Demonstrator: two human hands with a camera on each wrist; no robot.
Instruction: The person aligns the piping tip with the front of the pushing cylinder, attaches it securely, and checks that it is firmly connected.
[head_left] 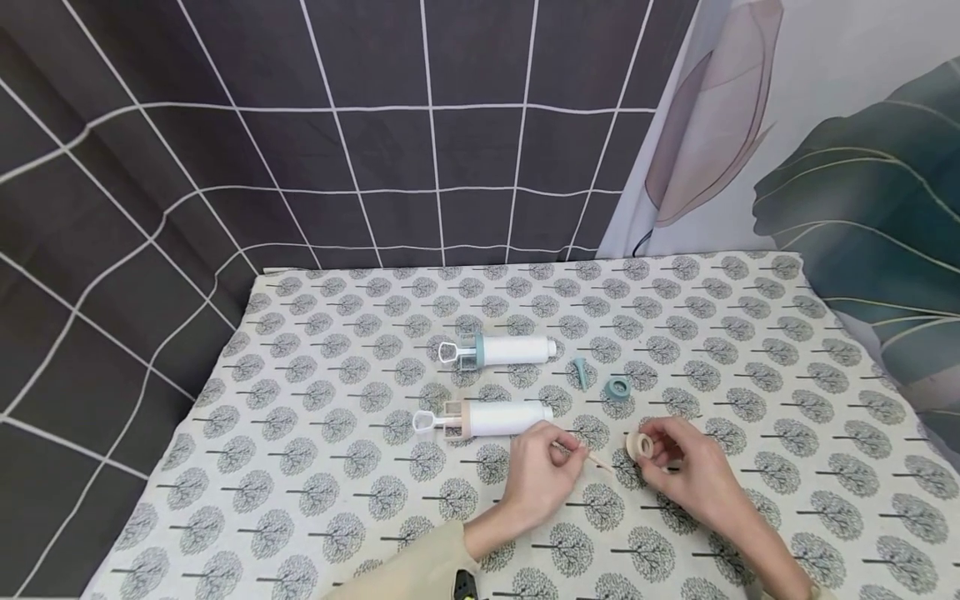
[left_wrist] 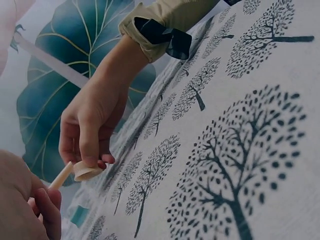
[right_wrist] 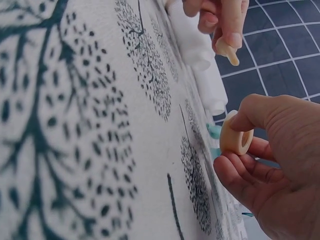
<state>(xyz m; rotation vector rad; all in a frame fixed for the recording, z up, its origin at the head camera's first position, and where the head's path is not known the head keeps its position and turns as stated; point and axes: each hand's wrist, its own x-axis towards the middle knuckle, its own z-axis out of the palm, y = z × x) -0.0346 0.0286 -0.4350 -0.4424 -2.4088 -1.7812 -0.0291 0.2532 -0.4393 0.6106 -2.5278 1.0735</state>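
Observation:
My left hand (head_left: 542,473) pinches a slim beige nozzle (head_left: 600,462), its narrow end pointing right. In the right wrist view the nozzle (right_wrist: 228,52) shows a wider base held at the fingertips. Facing it, my right hand (head_left: 697,475) grips a beige ring-shaped cap (head_left: 634,444) between thumb and fingers. The hole of the cap (right_wrist: 231,140) is visible in the right wrist view. A small gap separates nozzle and cap. Just beyond the hands lie a teal nozzle (head_left: 581,374) and a teal ring-shaped cap (head_left: 618,388).
Left of the teal parts, two white plunger tubes lie on their sides: one with a teal collar (head_left: 480,351) farther back, one with a beige collar (head_left: 466,419) nearer. A tree-print cloth (head_left: 315,467) covers the table. A dark checked curtain (head_left: 390,150) hangs behind.

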